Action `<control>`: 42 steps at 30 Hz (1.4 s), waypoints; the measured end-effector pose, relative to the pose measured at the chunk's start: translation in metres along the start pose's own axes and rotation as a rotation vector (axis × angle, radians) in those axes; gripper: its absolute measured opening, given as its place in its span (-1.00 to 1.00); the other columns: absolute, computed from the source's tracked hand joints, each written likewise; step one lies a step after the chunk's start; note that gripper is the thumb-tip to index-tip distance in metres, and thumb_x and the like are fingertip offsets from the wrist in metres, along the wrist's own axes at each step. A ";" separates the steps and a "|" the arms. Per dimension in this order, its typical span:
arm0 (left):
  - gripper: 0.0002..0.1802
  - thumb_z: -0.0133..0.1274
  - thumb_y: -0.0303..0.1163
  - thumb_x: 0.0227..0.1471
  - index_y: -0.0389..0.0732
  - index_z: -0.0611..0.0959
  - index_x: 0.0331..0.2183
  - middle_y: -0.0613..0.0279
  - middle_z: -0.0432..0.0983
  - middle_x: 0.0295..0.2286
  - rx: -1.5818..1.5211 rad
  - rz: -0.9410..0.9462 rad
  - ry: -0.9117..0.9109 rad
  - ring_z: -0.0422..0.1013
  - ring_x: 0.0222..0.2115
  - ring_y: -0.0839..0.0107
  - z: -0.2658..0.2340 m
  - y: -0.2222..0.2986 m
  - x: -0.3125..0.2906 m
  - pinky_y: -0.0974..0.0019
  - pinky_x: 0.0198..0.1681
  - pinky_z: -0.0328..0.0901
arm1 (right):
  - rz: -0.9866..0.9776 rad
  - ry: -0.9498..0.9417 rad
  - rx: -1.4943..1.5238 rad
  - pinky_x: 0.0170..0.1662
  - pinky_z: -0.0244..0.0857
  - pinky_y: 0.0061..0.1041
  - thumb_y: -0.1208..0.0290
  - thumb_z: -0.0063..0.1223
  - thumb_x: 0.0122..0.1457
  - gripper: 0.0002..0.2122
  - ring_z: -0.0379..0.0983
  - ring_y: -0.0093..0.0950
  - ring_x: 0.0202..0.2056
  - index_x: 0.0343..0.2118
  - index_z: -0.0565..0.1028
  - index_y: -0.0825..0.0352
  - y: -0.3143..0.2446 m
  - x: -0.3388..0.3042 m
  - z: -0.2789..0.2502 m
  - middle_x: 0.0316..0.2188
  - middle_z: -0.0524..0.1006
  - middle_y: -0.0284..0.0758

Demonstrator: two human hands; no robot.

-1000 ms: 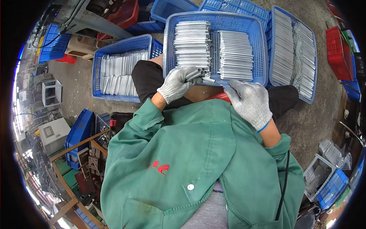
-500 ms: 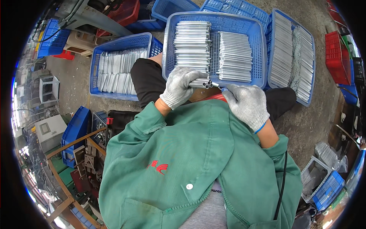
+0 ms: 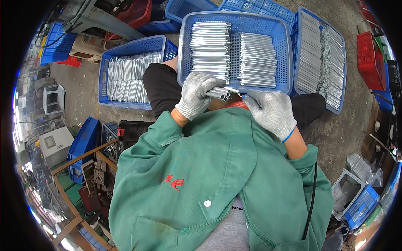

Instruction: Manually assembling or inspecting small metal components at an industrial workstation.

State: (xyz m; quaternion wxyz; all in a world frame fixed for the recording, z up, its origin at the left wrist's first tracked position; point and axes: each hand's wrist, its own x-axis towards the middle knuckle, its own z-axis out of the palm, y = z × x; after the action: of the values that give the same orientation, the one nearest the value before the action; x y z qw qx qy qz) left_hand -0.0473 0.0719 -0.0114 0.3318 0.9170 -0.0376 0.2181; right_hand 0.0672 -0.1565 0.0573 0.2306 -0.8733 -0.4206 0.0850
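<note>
My left hand (image 3: 195, 95), in a grey knit glove, is closed round a small bunch of short metal tubes (image 3: 217, 95). Their open ends point right, and one tube reaches out beyond the others. Close to that end is my right hand (image 3: 272, 111), gloved alike, with its fingers curled round a slim tool (image 3: 244, 96). Only a thin metal tip and a bit of blue show of this tool, so its exact kind is unclear. Just beyond both hands stands a blue crate (image 3: 235, 54) holding two stacks of shiny tubes (image 3: 210, 50).
A blue crate of tubes (image 3: 161, 39) stands to the left, another (image 3: 298, 54) to the right. Red crates (image 3: 369, 62) are at the far right. A wooden frame (image 3: 63, 192) and metal parts lie lower left. A black cable (image 3: 310, 205) hangs along my right sleeve.
The tubes in my left hand have turned slightly and spread, with one now sticking out further right. The tool tip has shifted a little; both hands stay almost in place.
</note>
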 end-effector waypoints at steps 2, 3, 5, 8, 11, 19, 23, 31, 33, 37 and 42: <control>-0.67 0.30 -0.43 -0.23 -0.14 0.77 -0.27 0.33 0.73 -0.33 0.016 0.008 0.023 0.58 -0.34 0.26 0.002 -0.001 -0.002 0.27 -0.09 0.34 | 0.003 -0.013 0.040 -0.58 0.28 -0.42 0.26 0.23 0.18 -0.81 0.41 -0.40 -0.73 -0.30 0.76 0.23 -0.003 0.000 -0.003 -0.67 0.62 -0.31; -0.67 0.30 -0.43 -0.23 -0.14 0.77 -0.27 0.33 0.73 -0.33 0.015 0.009 0.023 0.58 -0.34 0.26 0.001 -0.001 -0.001 0.27 -0.09 0.34 | 0.004 -0.013 0.039 -0.58 0.28 -0.42 0.26 0.23 0.18 -0.81 0.41 -0.40 -0.73 -0.30 0.76 0.23 -0.002 0.001 -0.003 -0.67 0.62 -0.31; -0.67 0.30 -0.43 -0.24 -0.14 0.77 -0.28 0.34 0.73 -0.34 0.011 0.012 0.012 0.58 -0.34 0.26 -0.002 0.002 0.001 0.26 -0.09 0.34 | 0.049 -0.026 0.009 -0.57 0.29 -0.42 0.25 0.23 0.18 -0.80 0.42 -0.39 -0.73 -0.30 0.76 0.23 0.001 0.005 -0.003 -0.67 0.62 -0.31; -0.67 0.30 -0.43 -0.24 -0.14 0.77 -0.28 0.34 0.72 -0.34 0.010 0.013 0.003 0.58 -0.34 0.27 -0.004 0.002 0.002 0.26 -0.09 0.34 | 0.089 -0.041 -0.021 -0.57 0.29 -0.42 0.24 0.22 0.19 -0.79 0.42 -0.39 -0.72 -0.29 0.77 0.23 0.002 0.008 -0.001 -0.67 0.62 -0.31; -0.66 0.31 -0.43 -0.24 -0.13 0.77 -0.27 0.35 0.72 -0.35 0.003 -0.007 0.025 0.58 -0.34 0.27 0.002 -0.004 -0.004 0.25 -0.08 0.33 | 0.064 -0.105 0.000 -0.54 0.32 -0.38 0.22 0.21 0.20 -0.77 0.45 -0.32 -0.69 -0.28 0.76 0.24 0.000 0.006 0.004 -0.64 0.63 -0.28; -0.65 0.27 -0.44 -0.18 -0.05 0.77 -0.22 0.30 0.72 -0.35 0.089 -0.088 -0.015 0.58 -0.35 0.20 0.015 -0.042 -0.003 0.18 -0.15 0.37 | 0.155 -0.053 0.107 -0.48 0.37 -0.31 0.21 0.19 0.22 -0.75 0.51 -0.18 -0.61 -0.26 0.74 0.28 0.015 0.008 0.032 -0.57 0.67 -0.23; -0.65 0.24 -0.45 -0.11 0.01 0.77 -0.19 0.26 0.72 -0.35 0.266 -0.272 -0.127 0.59 -0.36 0.13 0.035 -0.091 0.003 0.12 -0.21 0.40 | 0.186 -0.005 0.054 -0.46 0.38 -0.28 0.21 0.17 0.23 -0.75 0.54 -0.13 -0.56 -0.25 0.72 0.29 0.023 0.007 0.048 -0.53 0.68 -0.21; -0.66 0.15 -0.44 0.01 0.03 0.74 -0.12 0.21 0.70 -0.35 0.516 -0.325 -0.287 0.58 -0.36 0.03 0.058 -0.126 0.009 0.09 -0.25 0.43 | 0.196 -0.026 0.050 -0.46 0.38 -0.29 0.22 0.18 0.22 -0.75 0.56 -0.13 -0.56 -0.27 0.72 0.31 0.021 0.003 0.043 -0.52 0.69 -0.20; -0.66 0.15 -0.44 0.02 0.03 0.74 -0.11 0.21 0.70 -0.35 0.516 -0.317 -0.304 0.58 -0.36 0.03 0.055 -0.124 0.007 0.10 -0.25 0.43 | 0.202 -0.020 0.050 -0.47 0.38 -0.29 0.22 0.18 0.22 -0.75 0.56 -0.13 -0.56 -0.27 0.72 0.31 0.022 0.002 0.041 -0.52 0.69 -0.20; -0.64 0.14 -0.45 0.01 -0.02 0.73 -0.09 0.17 0.69 -0.35 0.261 -0.229 -0.213 0.58 -0.36 0.04 0.033 -0.102 0.005 0.10 -0.24 0.43 | 0.172 0.008 0.022 -0.48 0.37 -0.31 0.24 0.21 0.21 -0.77 0.53 -0.19 -0.60 -0.28 0.72 0.31 0.018 0.003 0.033 -0.55 0.68 -0.23; -0.65 0.19 -0.44 -0.02 -0.09 0.74 -0.12 0.17 0.68 -0.36 0.048 -0.097 -0.152 0.57 -0.36 0.11 0.007 -0.060 0.002 0.15 -0.26 0.41 | 0.115 0.082 0.064 -0.50 0.35 -0.31 0.29 0.24 0.18 -0.80 0.48 -0.27 -0.65 -0.28 0.72 0.30 0.002 0.005 0.017 -0.60 0.64 -0.25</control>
State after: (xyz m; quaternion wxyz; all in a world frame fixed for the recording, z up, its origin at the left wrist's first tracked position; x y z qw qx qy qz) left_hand -0.0302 0.1143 -0.0503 0.3160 0.9394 -0.0129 0.1323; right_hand 0.0662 -0.1477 0.0415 0.2700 -0.8910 -0.3571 0.0755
